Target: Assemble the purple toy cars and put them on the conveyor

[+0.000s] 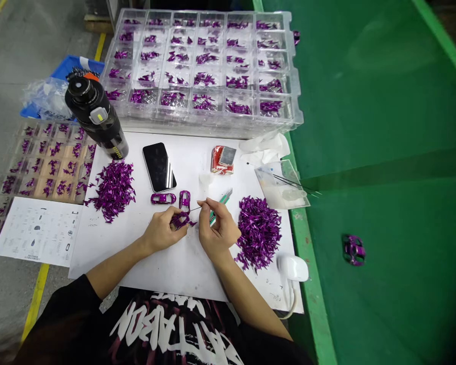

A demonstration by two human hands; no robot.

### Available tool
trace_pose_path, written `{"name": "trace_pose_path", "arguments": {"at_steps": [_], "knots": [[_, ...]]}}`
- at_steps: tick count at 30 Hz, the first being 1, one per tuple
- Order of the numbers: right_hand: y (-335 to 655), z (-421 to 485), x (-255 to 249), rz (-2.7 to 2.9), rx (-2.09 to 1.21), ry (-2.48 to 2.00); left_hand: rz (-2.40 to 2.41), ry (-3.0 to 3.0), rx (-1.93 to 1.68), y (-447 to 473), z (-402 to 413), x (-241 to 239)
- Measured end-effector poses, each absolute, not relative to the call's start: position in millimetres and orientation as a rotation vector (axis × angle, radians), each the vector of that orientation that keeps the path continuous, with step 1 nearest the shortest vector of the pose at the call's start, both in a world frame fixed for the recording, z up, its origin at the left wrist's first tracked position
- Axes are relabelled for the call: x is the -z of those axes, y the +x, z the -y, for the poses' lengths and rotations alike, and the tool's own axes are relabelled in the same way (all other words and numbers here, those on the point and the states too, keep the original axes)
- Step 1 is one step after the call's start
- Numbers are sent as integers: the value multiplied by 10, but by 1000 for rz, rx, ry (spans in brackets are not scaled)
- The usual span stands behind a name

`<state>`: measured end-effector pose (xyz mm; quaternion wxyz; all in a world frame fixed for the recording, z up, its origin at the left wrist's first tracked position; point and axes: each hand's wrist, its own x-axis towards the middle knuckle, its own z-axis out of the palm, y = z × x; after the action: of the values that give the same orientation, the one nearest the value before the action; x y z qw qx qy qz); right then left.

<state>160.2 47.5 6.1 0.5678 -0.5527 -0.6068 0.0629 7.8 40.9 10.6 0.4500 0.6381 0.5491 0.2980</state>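
My left hand (159, 230) pinches a small shiny purple model car part (180, 220) above a white sheet (175, 274). My right hand (217, 228) holds a thin metal pin (195, 208), whose tip reaches toward that part. A green-handled craft knife (221, 207) lies partly hidden behind my right fingers; I cannot tell whether they touch it. Just beyond my hands sit a purple model car body (163, 198) and a second purple car shell (184, 201). Heaps of purple metallic pieces lie on either side, one (114, 190) left and one (258, 233) right.
A clear compartment tray (201, 66) of purple pieces stands beyond the sheet. Nearby are a black bottle (95, 116), a smartphone (159, 167), a computer mouse (292, 267), and tweezers (292, 182). A green-topped bench (395, 101) at right holds another purple car (353, 249).
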Motion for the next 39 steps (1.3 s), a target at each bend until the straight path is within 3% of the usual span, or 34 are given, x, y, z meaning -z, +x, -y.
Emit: {"name": "trace_pose_path", "arguments": {"at_steps": [8, 14, 21, 28, 34, 39], "knots": [[1654, -495, -189, 1437, -58, -1269, -1354, 1552, -724, 69, -413, -148], [2516, -660, -631, 977, 492, -1451, -1243, 1538, -795, 74, -388, -132], [3285, -766, -541, 1043, 560, -1833, -1095, 1508, -926, 80, -355, -166], [3013, -554, -565, 1218, 397, -1920, -944, 1262, -1023, 30, -389, -164], [1938, 120, -536, 1642, -555, -1505, -754, 930, -964, 25, -388, -115], [1596, 200, -456, 1590, -634, -1478, -689, 805, -919, 11, -376, -131]]}}
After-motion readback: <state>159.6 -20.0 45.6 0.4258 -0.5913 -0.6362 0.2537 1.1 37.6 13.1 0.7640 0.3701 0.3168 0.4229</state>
